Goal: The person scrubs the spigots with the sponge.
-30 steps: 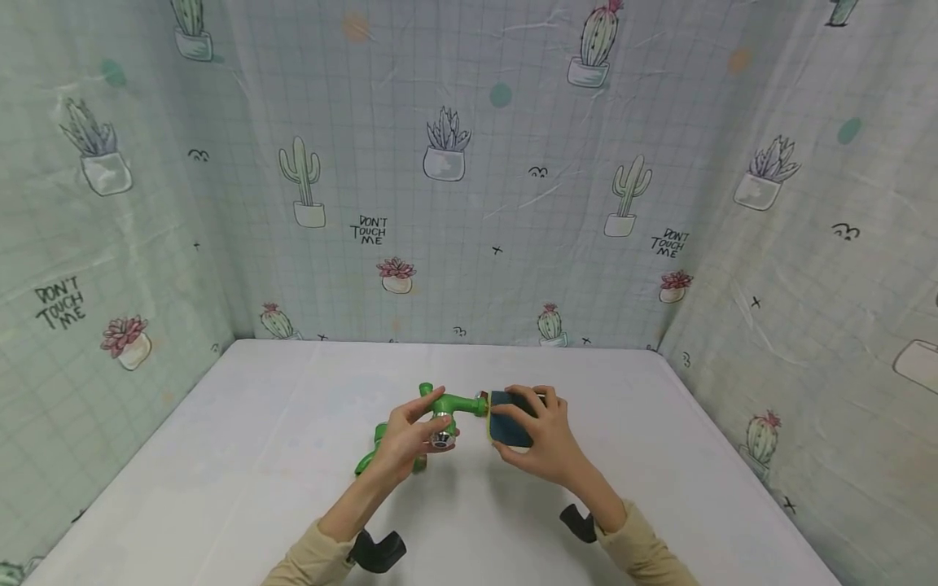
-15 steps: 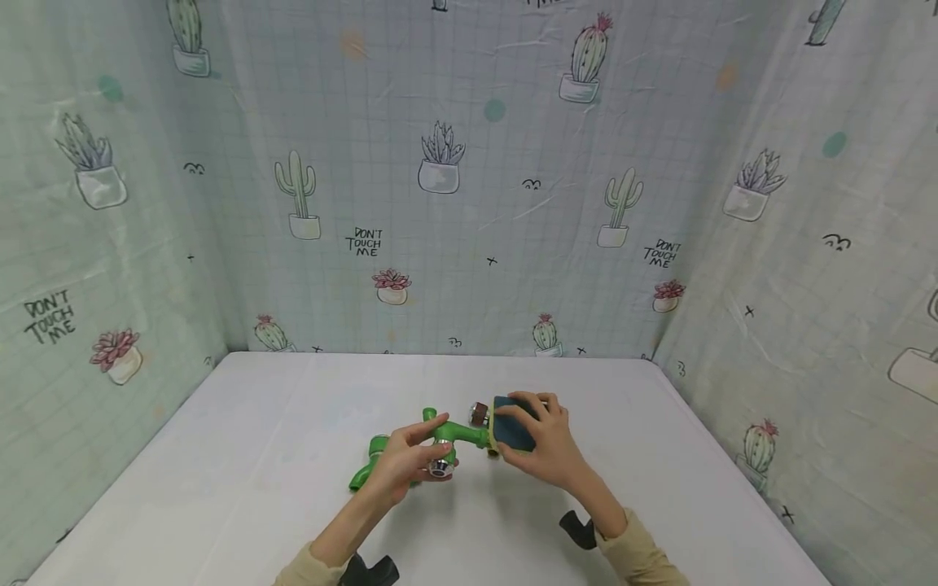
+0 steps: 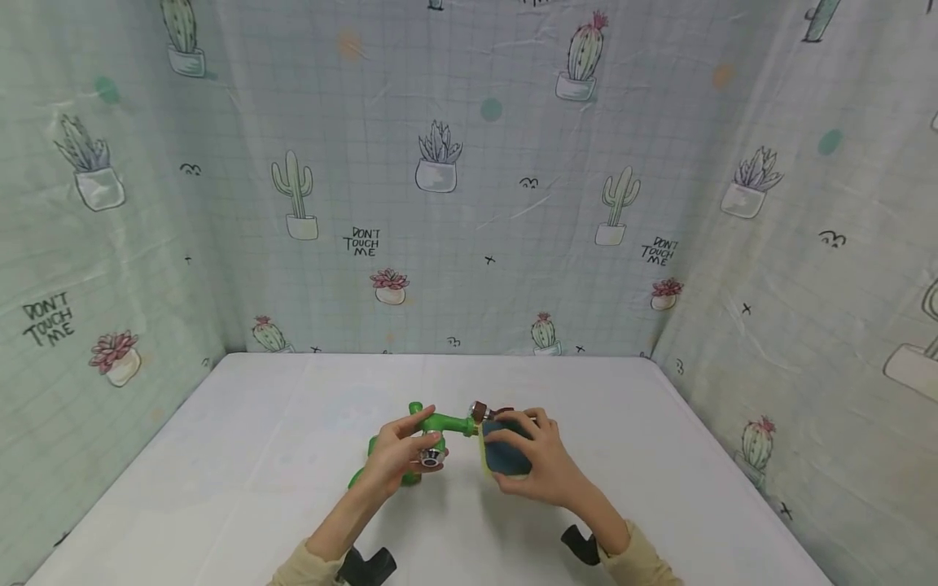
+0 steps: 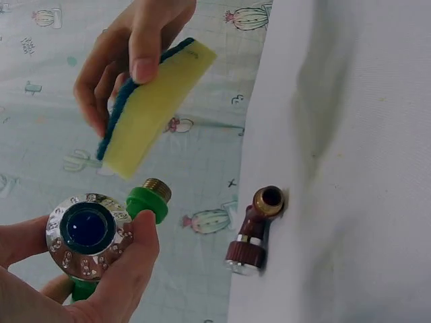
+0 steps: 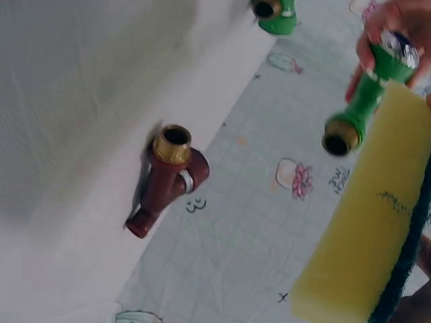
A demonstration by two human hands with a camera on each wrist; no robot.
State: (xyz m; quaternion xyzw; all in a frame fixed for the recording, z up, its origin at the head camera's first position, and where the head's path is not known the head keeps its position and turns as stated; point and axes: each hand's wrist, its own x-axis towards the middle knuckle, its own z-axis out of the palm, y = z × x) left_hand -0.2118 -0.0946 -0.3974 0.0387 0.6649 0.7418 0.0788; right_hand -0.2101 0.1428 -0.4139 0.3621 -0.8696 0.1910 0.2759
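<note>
Several "DON'T TOUCH ME" prints (image 3: 362,242); sponge (image 5: 363,235) marking (image 5: 392,201) illegible

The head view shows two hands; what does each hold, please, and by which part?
Left hand: green tap, near its chrome ring. Right hand: sponge, from its blue side.

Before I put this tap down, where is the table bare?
The table is bare between the resting green tap and left curtain, between the right hand and right curtain, and before the back curtain. Mid-table is crowded: held green tap, sponge, brown tap.
</note>
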